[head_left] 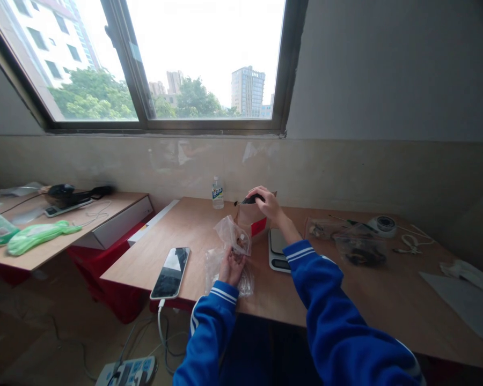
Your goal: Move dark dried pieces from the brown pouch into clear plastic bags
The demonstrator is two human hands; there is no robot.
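My left hand (232,266) is closed on a clear plastic bag (238,239) with small brownish bits inside. Under that hand, another crumpled clear bag (211,268) lies at the table's front edge. My right hand (266,202) reaches over the open top of a small cardboard box (245,215) with a red patch on its side. Its fingers are closed around a black object (249,200) at the box's mouth; its kind cannot be made out. Just right of the box sits a small digital scale (277,244), partly behind my right forearm.
A phone (171,273) on a white cable lies left on the table (145,257). A clear bottle (217,193) stands at the back. To the right are bags of parts (362,249), a white dome camera (384,226) and a coiled white cable (412,244). A power strip (129,371) lies below.
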